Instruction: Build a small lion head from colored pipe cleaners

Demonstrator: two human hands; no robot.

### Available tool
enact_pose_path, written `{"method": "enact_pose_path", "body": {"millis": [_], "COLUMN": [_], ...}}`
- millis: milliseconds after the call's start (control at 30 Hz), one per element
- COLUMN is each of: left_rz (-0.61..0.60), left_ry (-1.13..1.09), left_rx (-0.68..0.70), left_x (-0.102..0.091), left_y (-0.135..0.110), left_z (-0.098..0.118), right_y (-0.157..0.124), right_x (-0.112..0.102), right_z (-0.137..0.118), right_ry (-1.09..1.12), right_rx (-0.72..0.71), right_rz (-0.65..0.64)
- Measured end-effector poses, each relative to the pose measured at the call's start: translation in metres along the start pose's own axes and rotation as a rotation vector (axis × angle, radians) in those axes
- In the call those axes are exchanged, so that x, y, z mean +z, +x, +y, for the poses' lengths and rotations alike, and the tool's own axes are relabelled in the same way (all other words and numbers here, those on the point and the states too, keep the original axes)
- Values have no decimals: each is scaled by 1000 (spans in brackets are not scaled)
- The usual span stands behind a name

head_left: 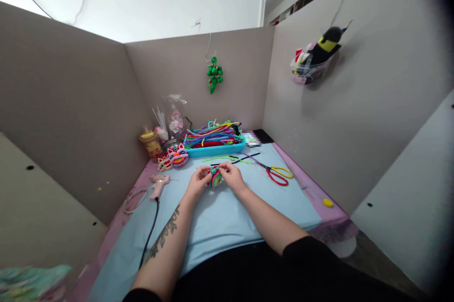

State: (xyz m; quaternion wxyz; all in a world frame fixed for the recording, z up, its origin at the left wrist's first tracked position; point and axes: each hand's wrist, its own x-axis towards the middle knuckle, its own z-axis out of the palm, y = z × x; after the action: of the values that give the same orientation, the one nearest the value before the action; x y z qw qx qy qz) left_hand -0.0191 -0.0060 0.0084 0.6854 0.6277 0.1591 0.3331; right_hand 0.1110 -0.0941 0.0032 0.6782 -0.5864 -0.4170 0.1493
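Between both hands, just above the blue cloth, is a small multicoloured pipe-cleaner craft piece (214,179) with red, teal, green and yellow parts. My left hand (199,181) pinches its left side. The fingers of my right hand (231,176) are closed on its upper right edge. Part of the piece is hidden behind the fingers. Loose green and black pipe cleaners (227,159) lie just beyond the hands. To the right rest scissors (273,174) with one red and one yellow handle.
A turquoise tray (216,150) of many pipe cleaners stands at the back. Left of it are finished lion-like pieces (178,155) and a lidded cup (151,143). A pink glue gun (160,186) with a black cord lies at left. Grey partitions (170,70) enclose the table.
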Motion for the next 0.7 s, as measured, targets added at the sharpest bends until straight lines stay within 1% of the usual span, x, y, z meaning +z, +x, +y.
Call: {"method": "enact_pose_path", "body": {"millis": [100, 200, 267, 400, 467, 533, 600, 700], "left_rz": [0, 28, 54, 112, 119, 121, 145, 223], "left_ry": [10, 76, 127, 219, 263, 283, 280, 279], "left_rx": [-5, -1, 17, 96, 122, 140, 170, 202], "left_x": [2, 4, 5, 7, 9, 10, 10, 5], "left_y": [-1, -1, -1, -1, -2, -3, -3, -2], "left_z": [2, 4, 5, 5, 5, 4, 2, -3], "right_y": [1, -1, -3, -9, -12, -14, -13, -7], "right_x": [1, 0, -1, -1, 0, 1, 1, -3], "right_z": [3, 1, -4, -15, -17, -18, -17, -14], "right_ry": [30, -28, -112, -240, -256, -229, -157, 37], "right_rx": [20, 1, -74, -284, -329, -324, -276, -126], "right_rz": [-18, -62, -79, -78, -91, -109, -96, 11]}}
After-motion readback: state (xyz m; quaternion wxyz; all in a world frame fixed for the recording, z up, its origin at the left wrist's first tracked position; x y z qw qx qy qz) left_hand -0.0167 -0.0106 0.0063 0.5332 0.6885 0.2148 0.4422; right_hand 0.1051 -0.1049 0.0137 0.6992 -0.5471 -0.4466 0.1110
